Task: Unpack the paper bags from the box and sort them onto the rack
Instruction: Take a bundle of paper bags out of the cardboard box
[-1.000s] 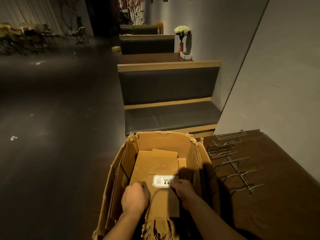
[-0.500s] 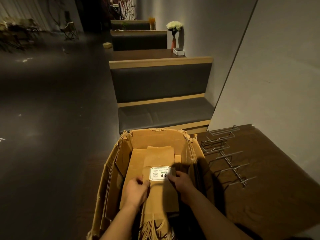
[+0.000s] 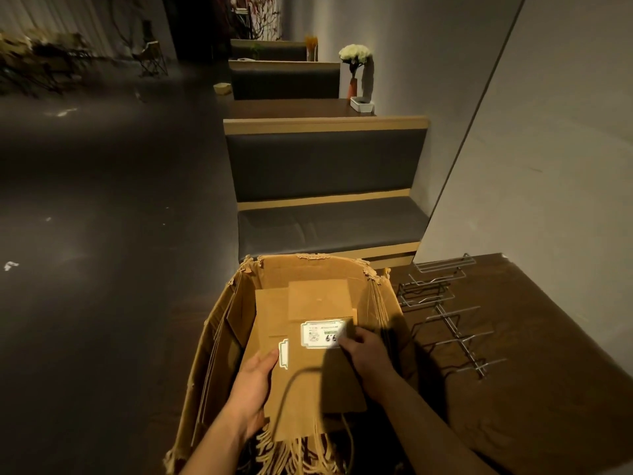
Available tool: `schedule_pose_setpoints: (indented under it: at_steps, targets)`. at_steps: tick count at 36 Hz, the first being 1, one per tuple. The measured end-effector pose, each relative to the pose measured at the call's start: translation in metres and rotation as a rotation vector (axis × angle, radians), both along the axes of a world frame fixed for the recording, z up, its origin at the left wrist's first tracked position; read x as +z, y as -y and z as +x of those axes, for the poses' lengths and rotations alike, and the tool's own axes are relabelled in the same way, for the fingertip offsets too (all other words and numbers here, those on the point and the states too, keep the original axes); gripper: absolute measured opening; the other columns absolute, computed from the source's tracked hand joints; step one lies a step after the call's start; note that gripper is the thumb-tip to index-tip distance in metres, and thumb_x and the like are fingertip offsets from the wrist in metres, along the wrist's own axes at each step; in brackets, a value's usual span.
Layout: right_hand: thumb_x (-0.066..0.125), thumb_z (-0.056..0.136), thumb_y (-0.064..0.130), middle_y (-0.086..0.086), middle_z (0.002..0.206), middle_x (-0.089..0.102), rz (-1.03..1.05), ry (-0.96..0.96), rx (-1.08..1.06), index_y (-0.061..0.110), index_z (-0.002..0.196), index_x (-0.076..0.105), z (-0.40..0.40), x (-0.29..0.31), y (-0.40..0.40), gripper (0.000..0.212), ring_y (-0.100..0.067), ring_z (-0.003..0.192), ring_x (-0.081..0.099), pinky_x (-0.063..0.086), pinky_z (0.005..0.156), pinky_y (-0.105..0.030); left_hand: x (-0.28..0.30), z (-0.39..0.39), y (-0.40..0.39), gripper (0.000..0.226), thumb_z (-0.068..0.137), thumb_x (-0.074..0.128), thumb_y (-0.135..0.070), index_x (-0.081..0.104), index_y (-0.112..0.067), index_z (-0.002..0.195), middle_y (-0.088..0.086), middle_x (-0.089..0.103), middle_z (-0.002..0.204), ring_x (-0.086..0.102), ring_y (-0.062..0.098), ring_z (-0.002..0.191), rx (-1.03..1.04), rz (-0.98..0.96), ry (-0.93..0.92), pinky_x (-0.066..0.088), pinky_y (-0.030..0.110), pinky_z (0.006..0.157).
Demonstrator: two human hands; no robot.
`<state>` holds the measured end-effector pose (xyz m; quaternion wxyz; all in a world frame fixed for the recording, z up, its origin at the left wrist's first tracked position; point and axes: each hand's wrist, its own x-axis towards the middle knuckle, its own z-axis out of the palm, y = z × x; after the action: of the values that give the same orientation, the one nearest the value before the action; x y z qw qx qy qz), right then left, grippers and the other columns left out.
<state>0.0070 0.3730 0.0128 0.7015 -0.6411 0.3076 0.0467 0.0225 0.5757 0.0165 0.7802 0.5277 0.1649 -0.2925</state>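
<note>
1. Both hands have shifted: left hand now cups the top bag edge, right hand pinches its far side
2. Bag, in the box, looks part lifted; rack waits bare

— What do we have in the open cardboard box?
— Flat brown paper bags, white label up, cord handles trailing.
— And the wire rack?
— Right of the box, lying flat.
</note>
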Motion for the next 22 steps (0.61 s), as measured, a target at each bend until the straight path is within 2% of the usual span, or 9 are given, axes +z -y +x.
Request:
schedule_pose_setpoints:
  at_steps: [2, 6, 8, 10, 13, 16, 18, 22]
  targets:
    - [0.061, 0.095, 0.02, -0.012, 0.098, 0.072, -0.003, 0.026, -0.048, 0.008, 0.109, 0.067, 0.001, 0.005, 0.01, 0.02, -0.028, 0.088, 0.07, 0.058, 0.074, -0.038, -0.001, -0.003, -0.006, 0.026, 0.099, 0.05, -0.015, 0.062, -0.008, 0.121, 0.022, 0.07, 0.111, 0.065, 0.041, 0.106, 0.023, 0.015, 0.016, 0.046, 0.061, 0.098]
    - [0.053, 0.098, 0.017, -0.024, 0.102, 0.069, 0.106, 0.05, -0.112, -0.001, 0.108, 0.063, -0.006, 0.02, 0.032, 0.023, -0.032, 0.083, 0.068, 0.056, 0.069, -0.04, -0.003, -0.01, -0.019, 0.026, 0.098, 0.051, -0.014, 0.061, -0.009, 0.122, 0.022, 0.069, 0.114, 0.063, 0.043, 0.109, 0.063, -0.004, 0.003, 0.045, 0.062, 0.099]
    - [0.05, 0.099, 0.017, -0.023, 0.102, 0.07, 0.23, 0.066, -0.128, 0.005, 0.109, 0.063, -0.012, 0.026, 0.039, 0.021, -0.036, 0.089, 0.068, 0.056, 0.076, -0.048, -0.005, -0.013, -0.022, 0.026, 0.098, 0.052, -0.014, 0.061, -0.01, 0.122, 0.022, 0.069, 0.114, 0.064, 0.043, 0.108, 0.085, -0.005, -0.004, 0.045, 0.062, 0.099]
    - [0.05, 0.098, 0.017, -0.02, 0.097, 0.072, 0.274, 0.068, -0.142, 0.01, 0.107, 0.063, -0.016, 0.03, 0.039, 0.017, -0.038, 0.09, 0.067, 0.055, 0.079, -0.051, -0.006, -0.016, -0.02, 0.027, 0.097, 0.053, -0.015, 0.061, -0.011, 0.123, 0.021, 0.07, 0.113, 0.065, 0.041, 0.106, 0.102, 0.017, 0.006, 0.045, 0.062, 0.099]
    - [0.053, 0.097, 0.018, -0.024, 0.104, 0.068, 0.121, 0.021, -0.028, 0.005, 0.104, 0.066, -0.02, 0.033, 0.031, 0.02, -0.032, 0.085, 0.066, 0.054, 0.069, -0.039, 0.0, -0.016, -0.013, 0.028, 0.096, 0.056, -0.012, 0.062, -0.012, 0.123, 0.02, 0.07, 0.112, 0.066, 0.042, 0.105, 0.096, 0.036, 0.038, 0.046, 0.062, 0.098]
    - [0.054, 0.097, 0.017, -0.014, 0.1, 0.068, 0.017, -0.031, 0.101, 0.013, 0.103, 0.065, -0.023, 0.035, 0.014, 0.014, -0.026, 0.086, 0.066, 0.051, 0.063, -0.033, 0.008, -0.015, -0.004, 0.023, 0.094, 0.059, -0.01, 0.063, -0.018, 0.115, 0.017, 0.073, 0.107, 0.067, 0.04, 0.101, 0.053, 0.042, 0.066, 0.049, 0.06, 0.095]
    - [0.055, 0.097, 0.016, -0.013, 0.098, 0.069, 0.011, -0.049, 0.124, 0.012, 0.103, 0.066, -0.023, 0.034, 0.006, 0.013, -0.028, 0.086, 0.067, 0.054, 0.064, -0.034, 0.012, -0.015, 0.0, 0.023, 0.093, 0.061, -0.012, 0.064, -0.02, 0.115, 0.014, 0.074, 0.105, 0.07, 0.037, 0.098, 0.033, 0.06, 0.093, 0.051, 0.057, 0.094]
    - [0.055, 0.096, 0.011, -0.02, 0.099, 0.07, 0.059, -0.041, 0.096, 0.007, 0.101, 0.068, -0.022, 0.032, 0.001, 0.015, -0.033, 0.087, 0.069, 0.056, 0.08, -0.046, 0.02, -0.015, 0.006, 0.022, 0.098, 0.054, -0.029, 0.062, -0.021, 0.117, 0.009, 0.075, 0.103, 0.072, 0.028, 0.095, 0.019, 0.097, 0.113, 0.053, 0.049, 0.093]
